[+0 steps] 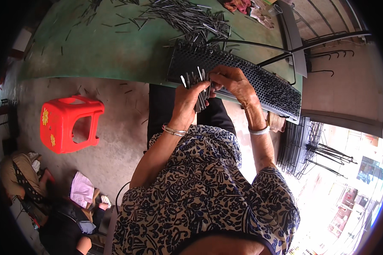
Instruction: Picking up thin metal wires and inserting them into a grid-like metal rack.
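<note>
A green table [102,53] lies beyond; left hand [188,102] curls around dark strips [201,102], lengthwise toward it; right hand [238,87] pinches alongside, contents unclear.

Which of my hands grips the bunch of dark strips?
Your left hand, with thin bangles at its wrist, grips the bunch; your right hand is beside it, wearing a ribbed band.

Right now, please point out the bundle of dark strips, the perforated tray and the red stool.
Bundle of dark strips [201,101]: head view, its lower part.
Perforated tray [261,83]: head view, its holed face.
Red stool [60,127]: head view, solid part beside its opening.
</note>
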